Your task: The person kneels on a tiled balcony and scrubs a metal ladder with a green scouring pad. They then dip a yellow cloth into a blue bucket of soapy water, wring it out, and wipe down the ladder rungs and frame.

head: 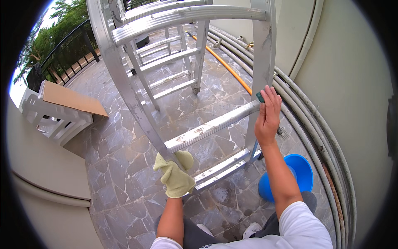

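An aluminium ladder stands in front of me, its rungs marked with pale and brown stains. A pale yellow-green cloth covers my left hand and wraps the left rail just below a rung. The fingers under the cloth are hidden. Higher up, my right hand presses a dark green scouring pad to the right rail, where the same rung joins it. Only a corner of the pad shows past the fingers.
Right of the ladder, a blue plastic basin sits on the stone-paved floor. Long metal pipes lie along the wall, beside an orange pole. A cardboard sheet leans over white plastic furniture at left. Black railing stands beyond.
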Demonstrator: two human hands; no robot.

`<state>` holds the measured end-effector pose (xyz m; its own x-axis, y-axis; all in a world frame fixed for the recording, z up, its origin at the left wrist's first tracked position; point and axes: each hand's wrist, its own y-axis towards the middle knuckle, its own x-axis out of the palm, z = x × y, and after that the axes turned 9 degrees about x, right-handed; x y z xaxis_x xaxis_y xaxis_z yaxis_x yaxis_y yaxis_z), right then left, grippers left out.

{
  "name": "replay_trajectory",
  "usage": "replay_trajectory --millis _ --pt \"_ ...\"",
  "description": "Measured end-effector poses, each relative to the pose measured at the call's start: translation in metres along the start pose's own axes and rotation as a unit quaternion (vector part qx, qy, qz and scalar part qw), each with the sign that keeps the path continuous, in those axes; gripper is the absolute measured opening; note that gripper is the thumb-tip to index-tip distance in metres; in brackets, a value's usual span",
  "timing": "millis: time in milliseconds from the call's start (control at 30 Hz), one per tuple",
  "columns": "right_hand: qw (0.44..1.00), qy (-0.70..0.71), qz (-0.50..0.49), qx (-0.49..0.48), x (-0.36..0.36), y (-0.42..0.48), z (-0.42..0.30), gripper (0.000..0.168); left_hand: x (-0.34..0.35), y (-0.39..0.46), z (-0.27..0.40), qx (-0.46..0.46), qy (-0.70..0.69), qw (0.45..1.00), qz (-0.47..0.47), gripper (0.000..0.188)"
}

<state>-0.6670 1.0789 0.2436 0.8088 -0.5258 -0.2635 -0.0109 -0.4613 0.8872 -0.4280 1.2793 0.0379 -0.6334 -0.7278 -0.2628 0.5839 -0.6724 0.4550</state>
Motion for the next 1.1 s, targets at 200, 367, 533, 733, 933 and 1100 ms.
replay_trajectory --millis 200,367,533,733,933,1100 --pt "0.972 0.089 -0.214 -0.051 0.050 -0.078 -0.084 0.032 0.007 -0.002 0.005 -0.001 -0.016 1.000 -0.006 0.048" --pt "0.924 0.235 -0.278 -0.117 0.045 -0.075 -0.083 0.032 0.008 -0.003 0.006 -0.005 -0.024 1.000 -0.008 0.048" --pt "0.961 0.167 -0.214 0.060 0.027 -0.036 -0.001 0.020 0.003 -0.006 0.003 -0.011 -0.027 1.000 -0.003 0.047" --pt "0.936 0.166 -0.296 -0.089 0.059 -0.061 -0.118 0.030 0.010 -0.001 0.008 -0.009 -0.041 0.999 -0.016 0.047" --pt "0.935 0.134 -0.306 -0.121 0.041 -0.045 -0.063 0.030 0.004 -0.001 0.007 -0.014 -0.046 0.999 -0.012 0.047" --pt "0.971 -0.040 -0.229 -0.058 0.017 -0.022 0.001 0.024 -0.002 -0.004 0.006 -0.015 -0.034 0.999 -0.004 0.047"
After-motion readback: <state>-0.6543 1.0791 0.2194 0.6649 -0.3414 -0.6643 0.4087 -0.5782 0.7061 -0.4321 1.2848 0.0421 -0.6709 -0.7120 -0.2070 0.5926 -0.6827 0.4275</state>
